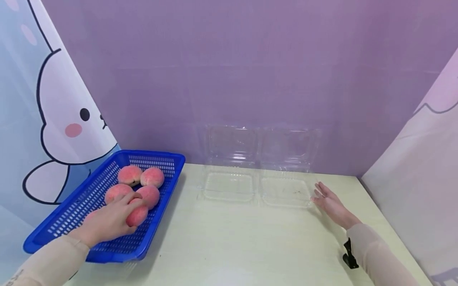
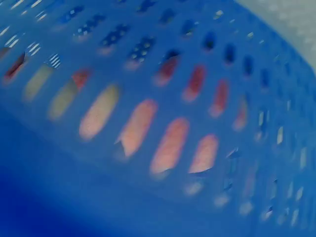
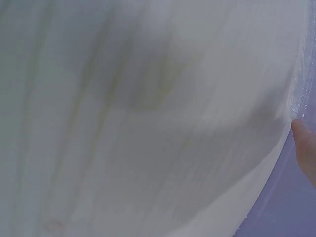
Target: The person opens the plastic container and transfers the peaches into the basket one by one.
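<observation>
Several pink peaches (image 1: 152, 176) lie in a blue slotted plastic basket (image 1: 180, 159) at the left of the table. My left hand (image 1: 111, 220) reaches into the basket with its fingers curled over a peach (image 1: 137, 216) at the near right of the group. From the left wrist, only the basket's slotted wall (image 2: 163, 197) fills the view, with peach colour showing through. Two clear plastic clamshell boxes (image 1: 229, 186) stand side by side, lids raised against the backdrop. My right hand (image 1: 332, 204), fingers extended, is at the right edge of the right-hand box (image 1: 286, 192).
A purple backdrop (image 1: 250, 79) rises behind the pale table (image 1: 222, 238). Printed cartoon curtains close in the left and right sides. A black strap end (image 1: 350, 254) hangs from the right sleeve.
</observation>
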Demonstrator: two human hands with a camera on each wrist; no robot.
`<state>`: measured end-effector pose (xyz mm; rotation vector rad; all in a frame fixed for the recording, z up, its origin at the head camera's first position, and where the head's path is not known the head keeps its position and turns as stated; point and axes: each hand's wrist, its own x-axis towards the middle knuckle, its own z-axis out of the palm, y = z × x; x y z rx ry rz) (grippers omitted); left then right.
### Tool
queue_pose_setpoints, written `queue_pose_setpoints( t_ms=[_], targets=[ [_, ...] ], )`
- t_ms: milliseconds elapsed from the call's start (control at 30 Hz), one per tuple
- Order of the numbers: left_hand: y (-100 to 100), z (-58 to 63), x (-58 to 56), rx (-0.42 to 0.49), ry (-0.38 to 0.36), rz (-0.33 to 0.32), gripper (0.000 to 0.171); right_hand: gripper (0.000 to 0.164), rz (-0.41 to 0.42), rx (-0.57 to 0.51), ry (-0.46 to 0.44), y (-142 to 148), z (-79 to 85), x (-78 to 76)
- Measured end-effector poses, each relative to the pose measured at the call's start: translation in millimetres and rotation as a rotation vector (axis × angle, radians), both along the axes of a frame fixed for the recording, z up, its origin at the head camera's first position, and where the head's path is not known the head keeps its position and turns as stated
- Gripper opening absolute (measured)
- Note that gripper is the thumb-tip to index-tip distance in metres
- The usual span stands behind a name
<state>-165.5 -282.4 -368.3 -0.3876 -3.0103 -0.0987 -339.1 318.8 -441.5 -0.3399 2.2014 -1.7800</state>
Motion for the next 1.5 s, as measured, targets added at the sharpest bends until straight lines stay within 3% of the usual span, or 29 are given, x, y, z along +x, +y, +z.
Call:
queue_pose_setpoints(
  t_ms=[267, 567, 1067, 1500],
  targets=[
    [-11, -15.2, -0.9, 0.020, -0.001, 0.014, 0.061, 0.085, -0.001, 0.002, 0.008, -2, -0.9, 0.0],
    [-19, -33.2, -2.5, 0.057, 0.068, -0.103, 0.059, 0.085, -0.002, 0.005, 0.002, -1, -0.3, -0.3],
    [-18, -34.8, 0.3, 0.118, -0.055, -0.147, 0.060, 0.083, -0.003, 0.003, 0.005, 0, -0.7, -0.1],
    [-18, -34.4, 0.7, 0.055, -0.086, -0.118, 0.070, 0.084, -0.016, 0.003, 0.002, -1, 0.8, 0.8]
  ],
)
